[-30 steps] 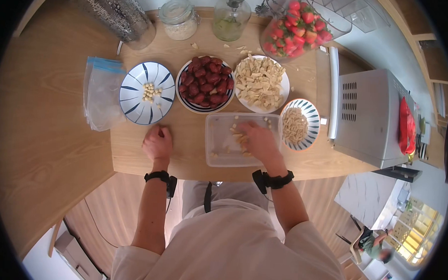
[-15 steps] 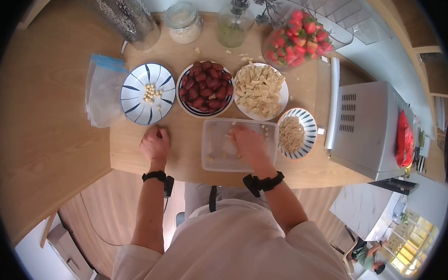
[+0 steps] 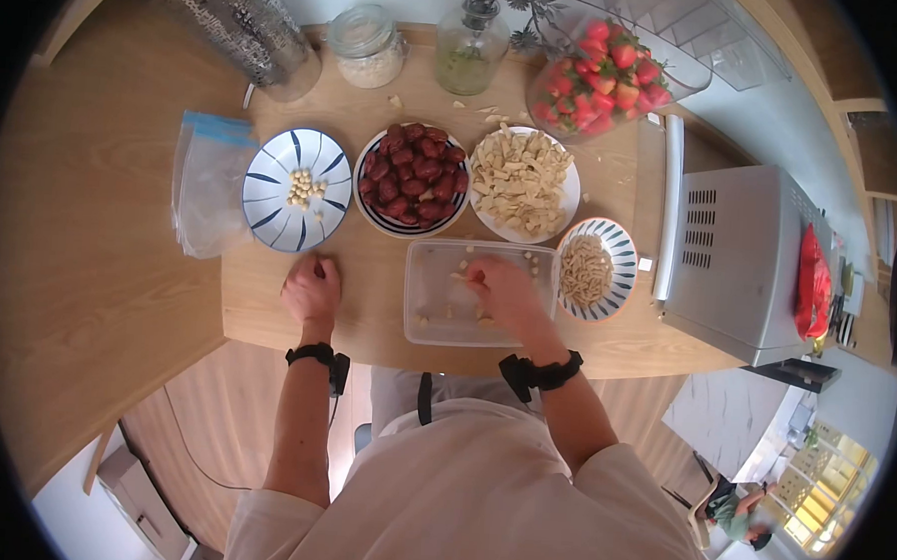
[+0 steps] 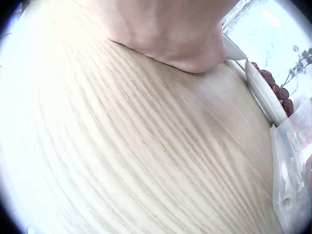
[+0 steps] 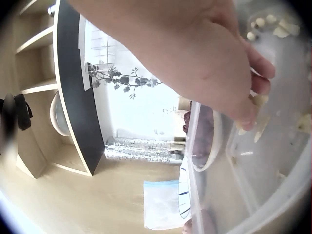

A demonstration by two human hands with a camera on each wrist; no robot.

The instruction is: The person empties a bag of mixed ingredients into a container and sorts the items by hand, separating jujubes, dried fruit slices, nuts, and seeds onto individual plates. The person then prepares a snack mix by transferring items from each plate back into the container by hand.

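Note:
My right hand reaches into a clear plastic container, with thumb and fingertips pinching pale dried slices low over its bottom. More slices and a few small round pale beans lie scattered in the container. My left hand rests on the tabletop with fingers loosely curled and no object showing in it; its fingertips are hidden. Just beyond it is a blue-striped plate with round pale beans in the middle. A plate of dried slices stands behind the container.
Red dates fill a plate at the back middle. A striped bowl of small pale oblong pieces sits close right of the container. Zip bags lie left. Behind stand a glass jar, a vase and strawberries; a grey appliance is right.
My right hand has shifted slightly within the container, and the cluster of slices under it has thinned, with some now at the fingertips. The left hand stays in place; the head view tilted slightly.

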